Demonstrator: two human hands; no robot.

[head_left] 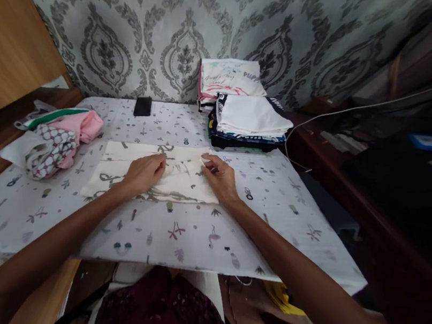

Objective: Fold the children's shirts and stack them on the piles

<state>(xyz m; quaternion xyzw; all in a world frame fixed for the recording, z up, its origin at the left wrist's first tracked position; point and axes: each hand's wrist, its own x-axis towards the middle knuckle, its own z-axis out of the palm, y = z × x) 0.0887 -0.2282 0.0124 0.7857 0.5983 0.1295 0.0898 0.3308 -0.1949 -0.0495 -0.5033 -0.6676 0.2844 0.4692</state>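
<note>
A cream garment (118, 161) with dark grey print lies partly folded on the table, in the middle of the view. Its exact kind is not clear from the folds. My left hand (143, 173) rests on the middle of the cloth, its fingers curled and pinching the fabric. At the garment's right end, my right hand (220, 176) grips the far right corner between thumb and fingers. Small creases run through the cloth between the two hands, and layered edges show along its near side.
Two stacks of folded clothes, a taller stack (229, 74) and a nearer stack (253, 118), stand at the back right. Crumpled clothes (56, 141) lie at left. A black phone-like object (143, 106) is near the wall. A white cable (345, 112) hangs at right beyond the patterned tablecloth (196, 240).
</note>
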